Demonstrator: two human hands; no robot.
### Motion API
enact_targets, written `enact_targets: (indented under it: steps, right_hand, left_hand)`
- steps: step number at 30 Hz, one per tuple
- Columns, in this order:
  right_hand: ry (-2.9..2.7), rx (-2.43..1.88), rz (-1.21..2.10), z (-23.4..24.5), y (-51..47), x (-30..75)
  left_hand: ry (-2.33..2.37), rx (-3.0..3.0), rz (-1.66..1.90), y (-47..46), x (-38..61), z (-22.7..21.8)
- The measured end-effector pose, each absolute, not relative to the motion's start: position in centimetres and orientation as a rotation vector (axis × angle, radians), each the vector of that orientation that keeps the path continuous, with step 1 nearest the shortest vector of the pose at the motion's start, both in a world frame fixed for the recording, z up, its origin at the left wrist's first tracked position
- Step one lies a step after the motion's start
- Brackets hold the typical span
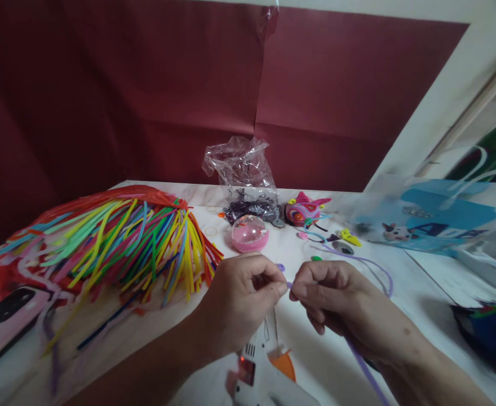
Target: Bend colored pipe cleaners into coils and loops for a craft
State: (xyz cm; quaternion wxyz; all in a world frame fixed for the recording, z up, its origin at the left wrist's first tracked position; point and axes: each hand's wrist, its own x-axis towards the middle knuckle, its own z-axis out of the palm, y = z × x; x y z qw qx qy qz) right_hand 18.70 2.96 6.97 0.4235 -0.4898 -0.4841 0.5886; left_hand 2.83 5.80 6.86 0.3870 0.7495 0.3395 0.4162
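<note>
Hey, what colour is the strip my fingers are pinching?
Purple; the strip shows in the head view.

This looks like a craft corner, probably in a home: a white marbled table [307, 352] carries a big bundle of coloured pipe cleaners [138, 242] along its left side, a phone [17, 332] by its near left corner, what seems a glue gun [269, 389] towards its near edge; dark red sheeting [328, 96] hangs behind its far edge.
</note>
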Motion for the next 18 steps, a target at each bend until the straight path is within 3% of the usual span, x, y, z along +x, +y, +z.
enact_targets:
  steps: [18]
  right_hand:
    - [-0.912,-0.85,1.78,5.7,3.3,17.6]
  left_hand:
    - [0.701,1.127,1.232,5.3,4.5,4.6]
